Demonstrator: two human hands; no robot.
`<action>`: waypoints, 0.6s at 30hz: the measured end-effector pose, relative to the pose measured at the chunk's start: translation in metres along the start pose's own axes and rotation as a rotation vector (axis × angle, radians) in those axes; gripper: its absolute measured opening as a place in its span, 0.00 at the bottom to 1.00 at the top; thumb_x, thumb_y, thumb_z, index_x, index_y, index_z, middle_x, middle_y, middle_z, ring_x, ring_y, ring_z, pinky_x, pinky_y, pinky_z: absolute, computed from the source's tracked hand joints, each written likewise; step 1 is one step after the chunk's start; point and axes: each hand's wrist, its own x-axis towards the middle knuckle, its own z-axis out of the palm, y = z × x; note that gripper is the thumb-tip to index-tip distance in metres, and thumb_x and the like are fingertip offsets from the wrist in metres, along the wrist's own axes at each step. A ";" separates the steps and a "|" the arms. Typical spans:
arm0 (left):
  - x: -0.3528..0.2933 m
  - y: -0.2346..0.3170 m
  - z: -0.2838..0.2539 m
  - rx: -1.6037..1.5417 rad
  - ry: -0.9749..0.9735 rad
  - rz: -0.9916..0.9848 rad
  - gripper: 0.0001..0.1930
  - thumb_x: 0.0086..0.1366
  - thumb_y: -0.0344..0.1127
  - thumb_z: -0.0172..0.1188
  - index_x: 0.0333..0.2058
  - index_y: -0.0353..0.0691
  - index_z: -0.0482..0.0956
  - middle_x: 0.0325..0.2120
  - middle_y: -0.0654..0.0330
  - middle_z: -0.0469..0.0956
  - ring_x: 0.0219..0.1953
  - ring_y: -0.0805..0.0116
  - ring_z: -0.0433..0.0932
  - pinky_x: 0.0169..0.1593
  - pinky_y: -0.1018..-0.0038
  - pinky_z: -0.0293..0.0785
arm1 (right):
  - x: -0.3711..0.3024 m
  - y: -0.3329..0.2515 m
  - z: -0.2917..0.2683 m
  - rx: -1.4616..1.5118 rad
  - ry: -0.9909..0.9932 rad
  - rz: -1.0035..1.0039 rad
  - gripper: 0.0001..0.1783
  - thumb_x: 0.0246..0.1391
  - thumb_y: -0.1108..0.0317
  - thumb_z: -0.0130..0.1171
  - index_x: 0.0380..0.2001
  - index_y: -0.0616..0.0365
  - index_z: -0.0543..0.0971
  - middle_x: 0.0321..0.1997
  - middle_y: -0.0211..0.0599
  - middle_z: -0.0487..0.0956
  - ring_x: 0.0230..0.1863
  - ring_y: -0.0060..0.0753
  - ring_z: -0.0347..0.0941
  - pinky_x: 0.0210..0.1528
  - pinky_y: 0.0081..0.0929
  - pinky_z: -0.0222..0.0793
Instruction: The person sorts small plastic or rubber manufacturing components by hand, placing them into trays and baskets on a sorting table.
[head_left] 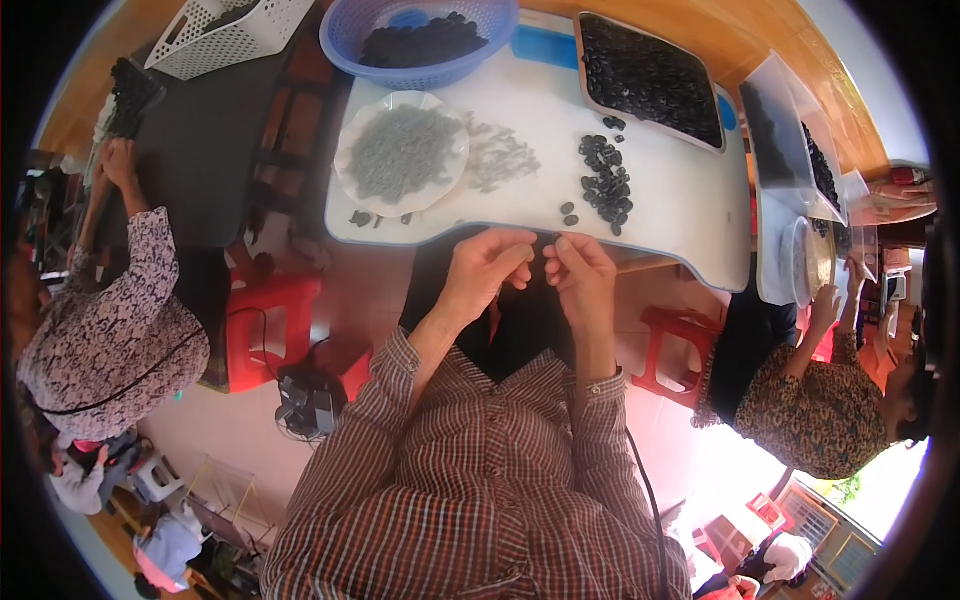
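My left hand and my right hand are close together in front of the table's near edge. Each has thumb and fingertips pinched. Whatever lies between the fingertips is too small and dark to name against the black trousers. Just beyond my right hand, a loose pile of small black oval pieces lies on the white table. To the left of it are scattered small translucent pieces. A white scalloped plate beside them holds a heap of similar translucent pieces.
A blue basket with black pieces stands at the far left of the table. A shallow tray full of black pieces lies far right. Clear bins stand beyond it. People sit working at both sides, near red stools.
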 end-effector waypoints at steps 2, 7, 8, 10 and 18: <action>-0.002 0.003 0.002 -0.004 -0.022 0.019 0.12 0.65 0.30 0.57 0.44 0.31 0.77 0.27 0.62 0.78 0.26 0.76 0.76 0.30 0.81 0.74 | -0.005 -0.001 0.004 0.116 -0.035 0.070 0.06 0.58 0.73 0.57 0.37 0.63 0.78 0.30 0.36 0.81 0.25 0.20 0.74 0.24 0.15 0.69; -0.002 0.004 -0.001 0.029 -0.044 0.020 0.11 0.65 0.30 0.57 0.44 0.31 0.77 0.28 0.61 0.78 0.25 0.77 0.75 0.30 0.82 0.74 | -0.009 0.000 0.007 0.078 -0.062 0.067 0.05 0.57 0.73 0.57 0.36 0.62 0.78 0.29 0.35 0.81 0.23 0.19 0.73 0.23 0.14 0.67; -0.003 0.004 -0.002 0.038 -0.049 0.012 0.11 0.65 0.30 0.57 0.44 0.31 0.77 0.28 0.61 0.78 0.25 0.78 0.75 0.29 0.82 0.74 | -0.010 0.001 0.007 0.048 -0.059 0.051 0.05 0.57 0.73 0.57 0.35 0.62 0.78 0.29 0.34 0.80 0.22 0.18 0.72 0.23 0.13 0.66; -0.005 0.006 -0.001 0.036 -0.054 -0.004 0.11 0.65 0.30 0.57 0.43 0.31 0.77 0.28 0.61 0.79 0.25 0.78 0.75 0.29 0.82 0.75 | -0.012 0.002 0.009 0.010 -0.049 0.027 0.05 0.57 0.73 0.57 0.35 0.62 0.78 0.29 0.34 0.80 0.22 0.17 0.72 0.22 0.13 0.65; -0.005 0.005 -0.003 0.048 -0.083 -0.006 0.10 0.66 0.30 0.56 0.42 0.31 0.77 0.28 0.62 0.79 0.25 0.79 0.75 0.30 0.83 0.75 | -0.019 -0.003 0.014 -0.170 -0.069 -0.033 0.06 0.57 0.72 0.57 0.35 0.63 0.77 0.28 0.32 0.80 0.20 0.15 0.69 0.21 0.12 0.62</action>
